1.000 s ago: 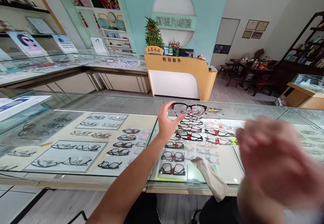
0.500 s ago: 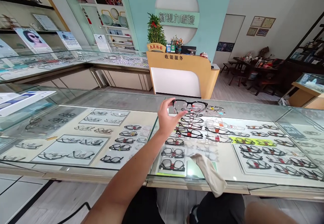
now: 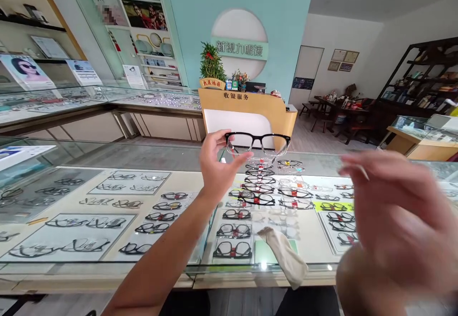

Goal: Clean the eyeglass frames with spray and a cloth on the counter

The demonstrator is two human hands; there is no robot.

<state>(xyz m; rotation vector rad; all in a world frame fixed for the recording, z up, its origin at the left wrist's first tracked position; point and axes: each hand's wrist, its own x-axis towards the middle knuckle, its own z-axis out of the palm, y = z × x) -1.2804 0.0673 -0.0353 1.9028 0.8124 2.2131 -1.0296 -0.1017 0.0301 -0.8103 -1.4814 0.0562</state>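
My left hand (image 3: 219,161) grips a pair of black-topped, clear-bottomed glasses (image 3: 256,138) by one side, thumb below and fingers above, held up over the glass display counter. The lenses face me. On the right, my right hand (image 3: 393,211) is raised over the counter, apart from the glasses and smeared by motion. Its fingertips point left, and whether they hold anything is too blurred to tell. A beige cloth pouch (image 3: 284,254) lies on the counter's front edge below the glasses.
Rows of glasses (image 3: 233,249) with red tags are inside the glass counter (image 3: 200,282). More frames on white trays (image 3: 86,235) are at the left. A wooden cashier desk (image 3: 286,111) with a plant (image 3: 212,63) stands beyond the counter.
My right hand has come into view from the lower right. My left hand and the glasses are now nearer and a little further left. The view has tilted up slightly.
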